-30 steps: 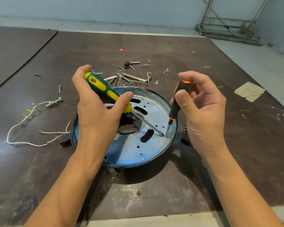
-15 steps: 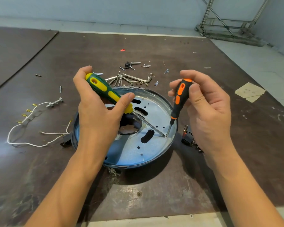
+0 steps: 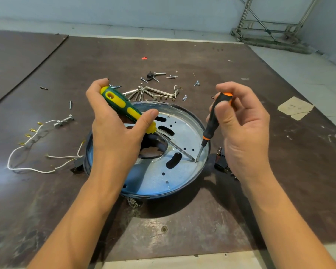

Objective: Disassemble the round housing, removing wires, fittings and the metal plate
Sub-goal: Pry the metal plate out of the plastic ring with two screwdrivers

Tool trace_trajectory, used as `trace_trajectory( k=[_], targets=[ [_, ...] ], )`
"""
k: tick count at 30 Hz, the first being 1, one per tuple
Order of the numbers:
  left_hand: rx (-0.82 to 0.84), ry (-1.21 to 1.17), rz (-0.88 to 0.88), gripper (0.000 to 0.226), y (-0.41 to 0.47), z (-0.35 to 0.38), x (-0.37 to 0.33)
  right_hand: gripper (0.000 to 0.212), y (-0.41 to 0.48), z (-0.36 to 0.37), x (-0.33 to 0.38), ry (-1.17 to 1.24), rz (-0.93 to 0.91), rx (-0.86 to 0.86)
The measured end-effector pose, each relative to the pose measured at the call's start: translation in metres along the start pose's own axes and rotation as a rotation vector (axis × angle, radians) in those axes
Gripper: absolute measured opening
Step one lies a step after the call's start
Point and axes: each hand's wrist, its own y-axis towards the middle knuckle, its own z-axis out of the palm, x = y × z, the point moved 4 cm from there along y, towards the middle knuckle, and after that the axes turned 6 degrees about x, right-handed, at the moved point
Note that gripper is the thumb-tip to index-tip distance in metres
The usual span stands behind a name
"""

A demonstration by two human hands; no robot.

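The round housing [image 3: 164,193] lies on the surface [image 3: 182,239]; its metal plate [image 3: 184,171], probably stiff and sharp-edged, lifts best near the housing's rim. Left hand [image 3: 116,140] grips a green screwdriver [image 3: 122,105], right hand [image 3: 246,133] pinches an orange screwdriver [image 3: 211,125].

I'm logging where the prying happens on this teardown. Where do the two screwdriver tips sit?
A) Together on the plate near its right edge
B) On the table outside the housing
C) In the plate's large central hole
A: the green and yellow screwdriver in the left hand and the black and orange screwdriver in the right hand meet at one spot on the metal plate, just inside the round housing.
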Motion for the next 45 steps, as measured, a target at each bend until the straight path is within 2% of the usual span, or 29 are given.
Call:
trace_trajectory(
  k=[3, 9, 15, 22, 27, 34, 39, 45],
  targets=[
    [-0.003, 0.009, -0.019, 0.079, 0.000, 0.000, -0.003, 0.028, 0.001, -0.001, 0.002, -0.045, -0.038, 0.032],
    [-0.006, -0.003, -0.085, 0.077, 0.001, 0.000, 0.000, 0.023, -0.001, 0.001, -0.003, 0.068, 0.026, 0.042],
    [-0.006, 0.002, -0.109, 0.076, 0.001, -0.001, 0.001, 0.026, 0.000, 0.001, 0.001, -0.064, -0.062, 0.003],
    [-0.007, 0.001, -0.107, 0.076, 0.001, 0.000, 0.000, 0.026, -0.003, 0.004, -0.005, 0.084, 0.026, 0.066],
    [-0.001, -0.014, -0.121, 0.077, 0.002, 0.001, 0.000, 0.029, -0.003, 0.002, -0.004, -0.070, -0.046, 0.007],
    [0.010, -0.051, -0.161, 0.080, 0.004, -0.001, 0.006, 0.024, -0.005, 0.004, -0.012, 0.180, 0.052, -0.029],
    [-0.003, -0.056, -0.178, 0.080, 0.004, -0.002, 0.008, 0.026, -0.003, 0.004, -0.006, 0.059, -0.017, -0.025],
    [0.012, -0.119, -0.214, 0.078, 0.006, 0.000, 0.010, 0.023, -0.004, 0.004, -0.008, 0.169, 0.039, 0.006]
  ],
)
